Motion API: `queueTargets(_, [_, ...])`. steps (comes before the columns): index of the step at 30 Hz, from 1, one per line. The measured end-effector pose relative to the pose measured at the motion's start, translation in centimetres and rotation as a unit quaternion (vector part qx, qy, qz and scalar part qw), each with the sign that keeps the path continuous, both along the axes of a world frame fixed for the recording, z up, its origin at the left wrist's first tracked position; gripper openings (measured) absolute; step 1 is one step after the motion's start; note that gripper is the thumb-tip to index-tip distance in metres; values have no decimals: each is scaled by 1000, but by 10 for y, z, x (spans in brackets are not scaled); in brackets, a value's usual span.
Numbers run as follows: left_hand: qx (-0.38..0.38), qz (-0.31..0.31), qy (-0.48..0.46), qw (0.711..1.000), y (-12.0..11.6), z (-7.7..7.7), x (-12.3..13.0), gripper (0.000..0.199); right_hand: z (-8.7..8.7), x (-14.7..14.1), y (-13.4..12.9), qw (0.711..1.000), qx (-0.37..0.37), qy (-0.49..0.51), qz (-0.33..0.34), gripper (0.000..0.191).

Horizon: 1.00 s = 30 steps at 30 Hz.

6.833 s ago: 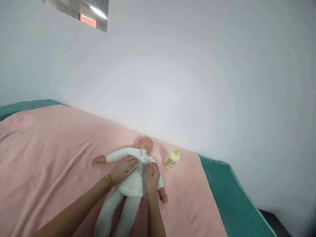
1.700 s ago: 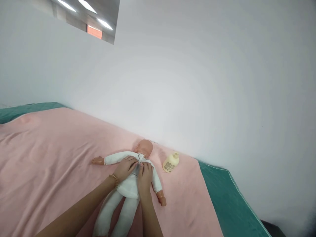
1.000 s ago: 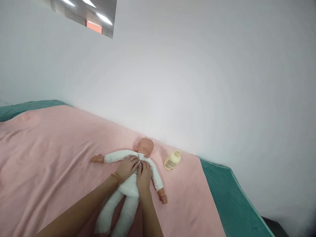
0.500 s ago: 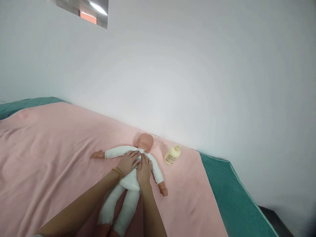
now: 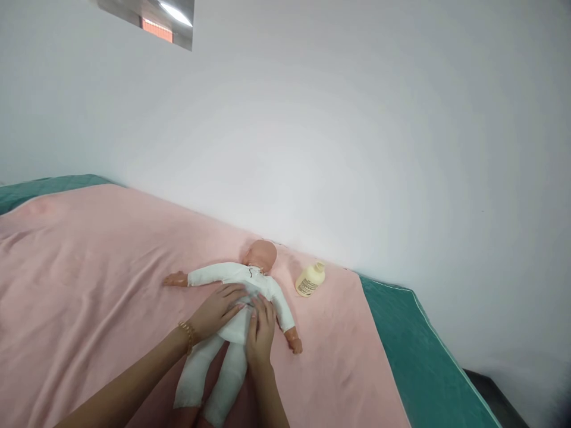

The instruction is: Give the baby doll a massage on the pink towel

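A baby doll (image 5: 235,324) with a white cloth body lies on a pink blanket (image 5: 111,255), its bare head toward the wall and both arms spread. My left hand (image 5: 218,310) rests flat across the doll's torso from the left, fingers stretched out, a gold bracelet at the wrist. Along the other side of the torso lies my right hand (image 5: 262,330), its fingers extended and slightly bent. Between the fingertips of both hands shows a greyish patch on the doll's chest. Neither hand grips anything.
To the right of the doll a pale yellow bottle (image 5: 311,279) with dark print stands on the blanket. Teal fabric (image 5: 405,339) shows beyond the blanket at both sides. A white wall (image 5: 312,137) rises directly behind, with an opening or mirror (image 5: 178,27) at upper left.
Both hands have slid down the doll from the upper chest to the middle of the torso, the left also moving leftward. The doll's neckline and a dark string there now show.
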<state>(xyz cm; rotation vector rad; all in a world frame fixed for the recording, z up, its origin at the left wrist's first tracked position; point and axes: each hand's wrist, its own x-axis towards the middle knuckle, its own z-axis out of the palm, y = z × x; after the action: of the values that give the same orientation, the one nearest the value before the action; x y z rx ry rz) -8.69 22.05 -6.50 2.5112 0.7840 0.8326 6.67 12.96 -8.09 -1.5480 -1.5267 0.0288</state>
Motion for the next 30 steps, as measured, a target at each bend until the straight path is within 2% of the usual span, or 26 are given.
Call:
queueTargets(3, [-9, -24, -31, 999, -24, 4, -16, 33, -7, -9, -29, 1000, 8, 0, 23, 38])
queueTargets(7, [-16, -43, -42, 998, -44, -7, -28, 33, -15, -18, -49, 999, -22, 8, 36, 39])
queueTargets(10, [-28, -18, -55, 998, -50, -19, -27, 31, -19, -21, -48, 998, -48, 22, 32, 38])
queueTargets(13, [-39, -16, -52, 998, -51, -24, -25, 31, -22, -20, -42, 997, -49, 43, 30, 38])
queueTargets(17, [-39, -25, -46, 998, -51, -22, -25, 30, -19, -17, -39, 997, -45, 46, 34, 38])
queueTargets(21, [-17, 8, -66, 998, -50, -21, -26, 29, -8, -14, -38, 999, -31, 33, 25, 38])
queueTargets(24, [-12, 24, -58, 998, -47, -23, -24, 28, -3, -15, -35, 999, -49, 17, 14, 35])
queueTargets(30, [-44, 12, -44, 998, -43, -22, -21, 29, -8, -21, -31, 998, -64, -15, -4, 32])
